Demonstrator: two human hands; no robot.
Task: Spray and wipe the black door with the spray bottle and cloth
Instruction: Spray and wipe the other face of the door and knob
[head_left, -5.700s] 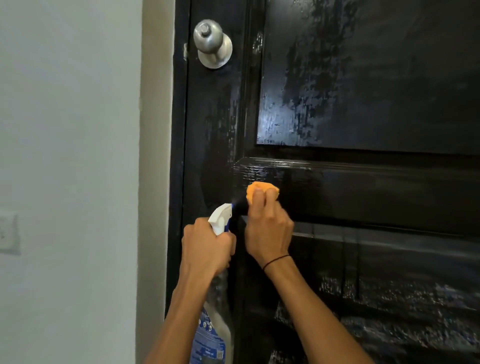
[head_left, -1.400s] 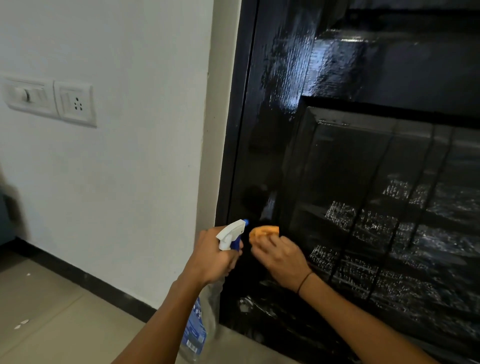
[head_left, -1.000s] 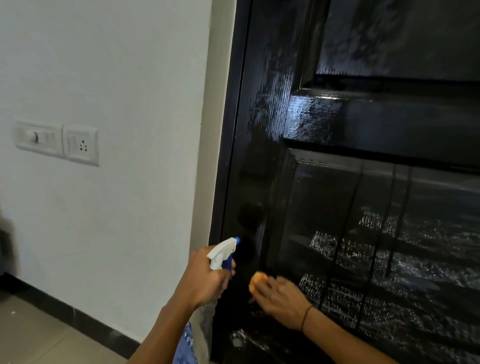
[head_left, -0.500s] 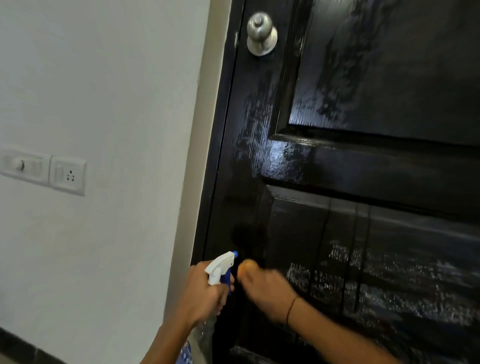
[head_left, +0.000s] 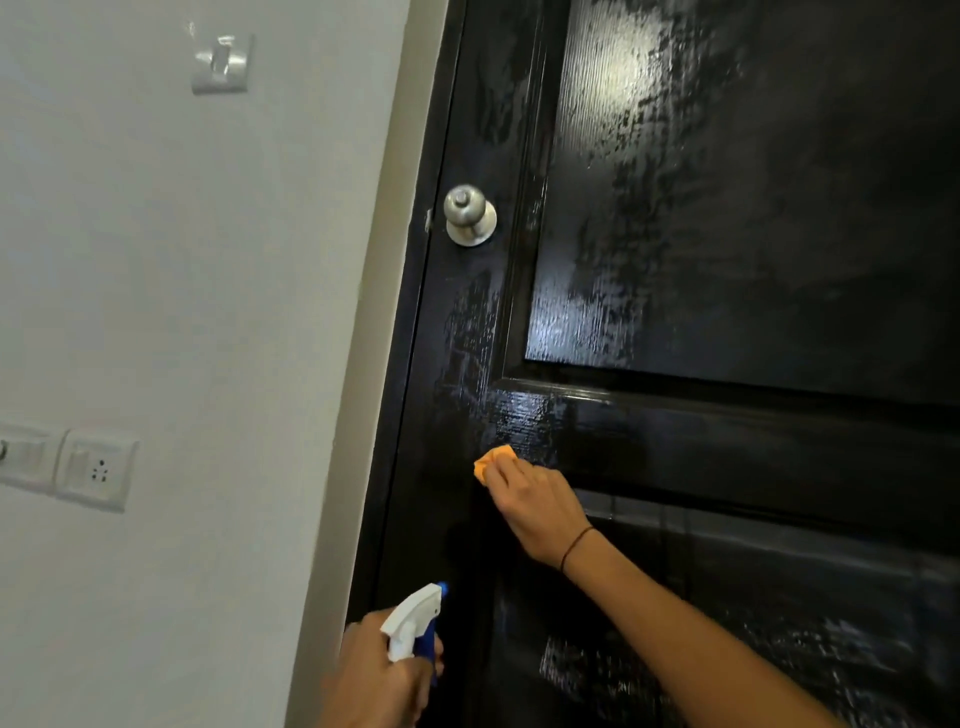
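White plaster wall (head_left: 171, 291) meets the glossy black door (head_left: 727, 260), streaked wet. The right hand (head_left: 535, 506) presses a bunched orange cloth (head_left: 491, 463) onto the stile below the round steel doorknob (head_left: 469, 214); the left hand (head_left: 379, 675) grips the white-nozzled spray bottle (head_left: 415, 621), fingers wrapped. Overspray may mark the wall socket (head_left: 96, 470).

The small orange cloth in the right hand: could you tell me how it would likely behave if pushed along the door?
The small orange cloth looks soft, bunched under the right hand, so it probably deforms. The glossy black door shines wet, so it likely slides easily.
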